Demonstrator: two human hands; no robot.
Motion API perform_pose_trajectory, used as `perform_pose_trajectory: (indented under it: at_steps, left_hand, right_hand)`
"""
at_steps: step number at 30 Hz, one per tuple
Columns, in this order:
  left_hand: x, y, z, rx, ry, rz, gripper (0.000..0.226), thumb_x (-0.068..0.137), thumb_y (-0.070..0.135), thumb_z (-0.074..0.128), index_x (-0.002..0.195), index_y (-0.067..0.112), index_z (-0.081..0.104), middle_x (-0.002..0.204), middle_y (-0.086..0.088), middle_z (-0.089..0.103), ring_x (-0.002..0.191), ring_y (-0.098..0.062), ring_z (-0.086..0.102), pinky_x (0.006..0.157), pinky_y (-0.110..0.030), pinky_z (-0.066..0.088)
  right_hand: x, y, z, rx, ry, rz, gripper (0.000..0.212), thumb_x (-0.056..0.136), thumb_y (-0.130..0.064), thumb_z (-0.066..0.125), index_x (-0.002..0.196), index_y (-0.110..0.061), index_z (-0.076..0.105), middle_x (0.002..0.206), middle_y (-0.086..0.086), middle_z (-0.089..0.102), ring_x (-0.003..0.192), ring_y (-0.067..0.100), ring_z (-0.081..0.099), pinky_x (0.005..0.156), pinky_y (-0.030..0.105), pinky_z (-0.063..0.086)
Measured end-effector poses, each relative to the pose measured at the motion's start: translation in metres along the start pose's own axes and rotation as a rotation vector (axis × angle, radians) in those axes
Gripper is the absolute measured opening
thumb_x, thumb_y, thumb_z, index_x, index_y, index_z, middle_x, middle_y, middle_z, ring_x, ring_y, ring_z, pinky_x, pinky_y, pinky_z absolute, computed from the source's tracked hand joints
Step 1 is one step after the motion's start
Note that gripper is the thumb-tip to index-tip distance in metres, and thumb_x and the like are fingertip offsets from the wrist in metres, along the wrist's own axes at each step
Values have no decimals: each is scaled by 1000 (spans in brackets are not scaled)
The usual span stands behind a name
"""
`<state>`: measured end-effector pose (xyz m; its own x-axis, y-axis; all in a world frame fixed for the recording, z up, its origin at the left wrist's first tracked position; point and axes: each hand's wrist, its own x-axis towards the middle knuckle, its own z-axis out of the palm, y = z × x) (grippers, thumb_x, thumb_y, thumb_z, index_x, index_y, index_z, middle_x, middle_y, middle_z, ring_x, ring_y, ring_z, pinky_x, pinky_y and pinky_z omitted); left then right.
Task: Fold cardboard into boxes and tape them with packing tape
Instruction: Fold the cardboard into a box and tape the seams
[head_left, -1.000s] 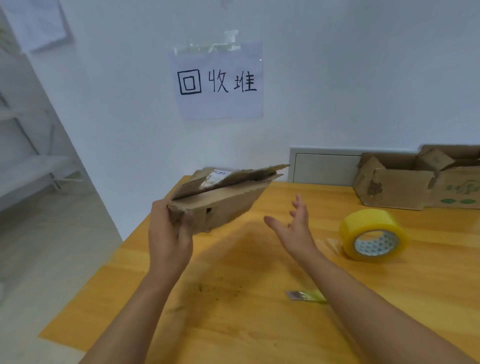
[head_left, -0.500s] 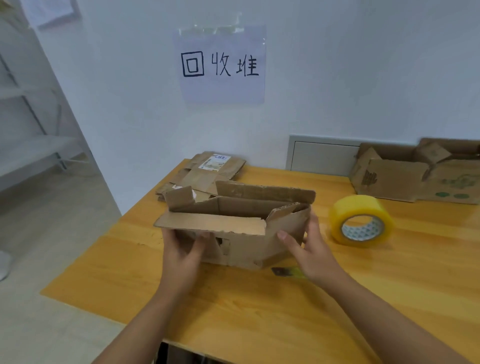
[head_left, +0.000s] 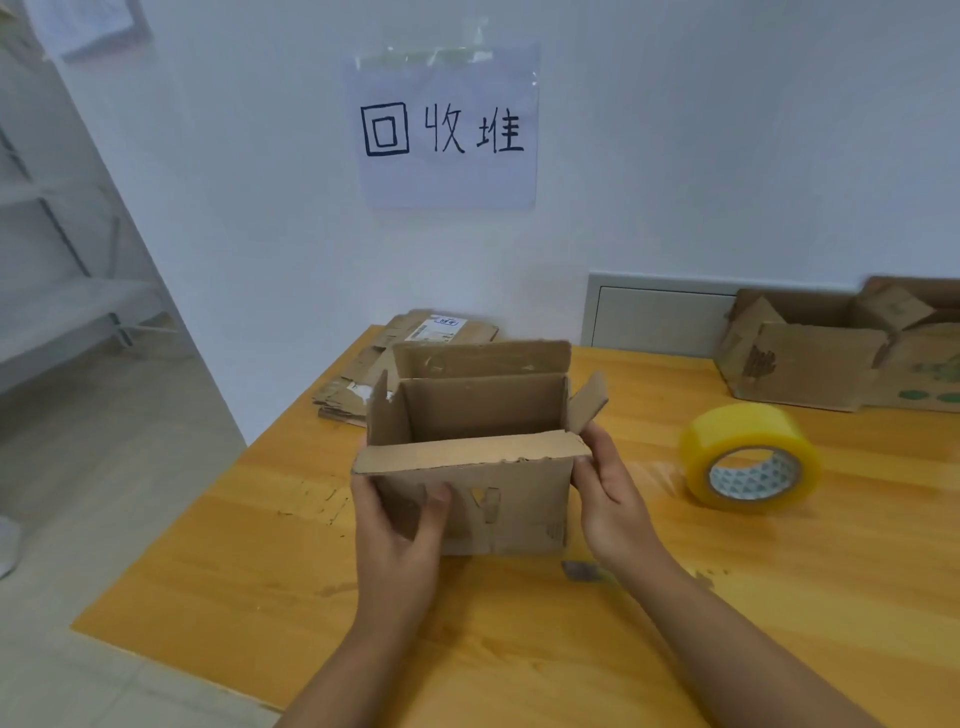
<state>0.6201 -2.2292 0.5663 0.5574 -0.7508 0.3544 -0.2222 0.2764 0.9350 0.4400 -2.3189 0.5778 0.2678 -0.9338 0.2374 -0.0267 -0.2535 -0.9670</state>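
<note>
A small brown cardboard box (head_left: 514, 499) stands squared up on the wooden table (head_left: 779, 597) with its top flaps open. My left hand (head_left: 400, 525) grips its lower left corner, thumb across the front face. My right hand (head_left: 608, 493) grips the right side, thumb on the front right edge just under the near flap. A roll of yellow packing tape (head_left: 748, 457) lies on its side to the right of the box, apart from both hands.
A stack of flattened cardboard (head_left: 395, 364) lies behind the box near the wall. Assembled boxes (head_left: 810, 364) stand at the back right. A small wrapper scrap (head_left: 579, 570) lies beside my right wrist. The table's left edge drops off to the floor.
The cardboard was flat in my left hand a second ago; both hands have opened it into a squared box, which now sits more upright and closer to me on the table.
</note>
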Motion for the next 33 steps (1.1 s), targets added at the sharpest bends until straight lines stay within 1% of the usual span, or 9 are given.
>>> perform_pose_trajectory:
  at_steps: [3,7,11,14,16,20,24,28,33]
  left_hand:
    - [1,-6,2,9,-56,-61,84,80,48,69,150,28,25,140,7,51,129,-10,50,104,-35,49]
    - [9,2,2,67,-72,-53,72,88,45,68,148,38,28,128,22,57,117,1,56,85,-18,53]
    - [29,31,-1,47,-55,-119,59,82,55,62,131,43,32,119,21,58,101,9,61,79,-25,53]
    - [46,45,-9,-42,-195,-245,44,81,66,57,121,54,45,122,16,64,108,-7,64,89,-39,52]
    - [53,48,-14,-73,-358,-259,41,92,65,48,132,58,46,131,22,59,118,-4,58,97,-41,46]
    - [56,48,-18,-124,-462,-285,50,89,72,40,137,58,46,141,23,50,133,-14,46,112,-51,36]
    - [56,49,-18,-109,-469,-263,57,88,73,32,135,48,53,135,9,58,127,-21,52,100,-46,45]
    - [60,55,-19,-85,-410,-221,55,90,70,22,123,49,61,122,5,65,104,-14,59,85,-35,44]
    - [65,56,-17,-5,-380,-135,58,83,75,28,127,46,51,120,3,62,111,-24,57,88,-39,49]
  right_hand:
    - [-4,9,-1,3,33,69,28,106,-32,33,127,-47,45,110,-30,64,105,-6,59,81,14,48]
    - [-4,6,-7,-22,22,101,33,94,-60,29,118,-45,45,111,-25,61,108,3,59,94,42,51]
    - [9,-21,-22,-82,-57,61,54,94,-63,21,134,-39,49,120,-38,54,117,-12,50,94,17,44]
    - [13,-31,-35,-77,-127,26,67,89,-75,28,147,-43,38,134,-40,46,124,-21,39,93,10,36]
    - [14,-31,-41,3,-181,30,66,91,-72,34,150,-42,35,140,-27,51,128,-6,48,97,22,43]
    - [11,-33,-45,105,-194,44,53,101,-61,25,149,-42,35,127,-7,64,105,13,63,75,33,52]
    - [13,-34,-51,170,-183,78,71,85,-82,34,145,-46,44,146,-12,51,131,16,50,106,43,41]
    - [21,-38,-59,283,-93,122,59,93,-49,34,140,-22,56,142,5,56,118,24,57,101,44,42]
    - [22,-52,-61,184,-124,109,49,99,-12,37,142,-33,46,133,9,54,110,26,62,91,40,54]
